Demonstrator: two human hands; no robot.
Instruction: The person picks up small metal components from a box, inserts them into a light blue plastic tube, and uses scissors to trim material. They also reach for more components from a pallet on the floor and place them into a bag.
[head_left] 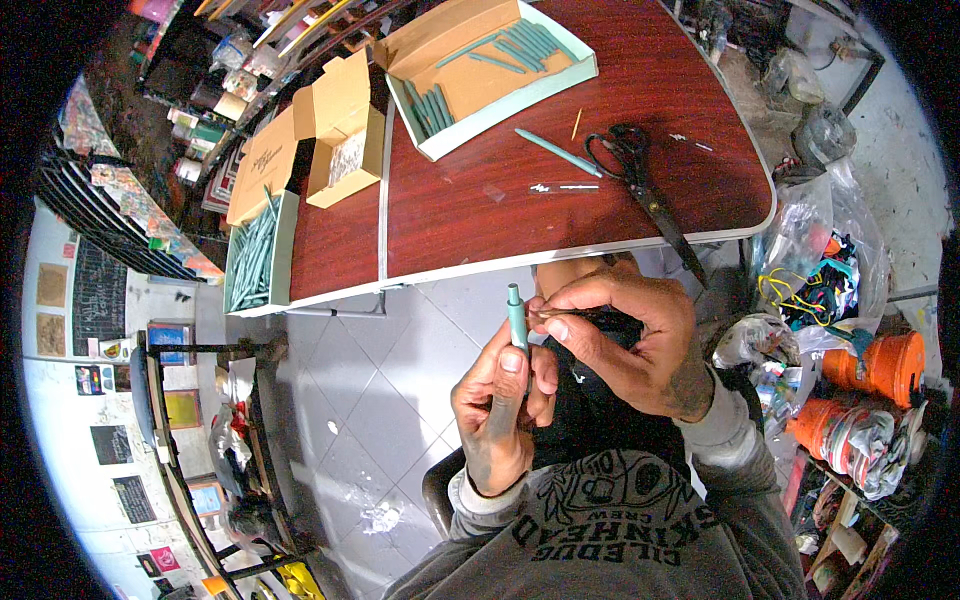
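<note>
My left hand (497,410) is closed around a teal pen (516,318), held upright with its narrower end up, in front of the table edge. Beside the pen's upper part, my right hand (645,345) is pinched, fingertips close to the barrel. Something small and dark seems to be between those fingers, too small to name. On the table beyond my hands lie another teal pen (556,152), a thin wooden stick (577,124), a small white strip (565,187) and black scissors (655,205), whose blades reach past the table edge.
The dark red table (470,220) holds a shallow box (500,115) with several teal pens, a second pen-filled box (286,235) at the left, and a small carton (372,150) of tiny white pieces. Orange buckets (885,368) and a clear bag (850,220) stand right; a rack (185,470) stands left.
</note>
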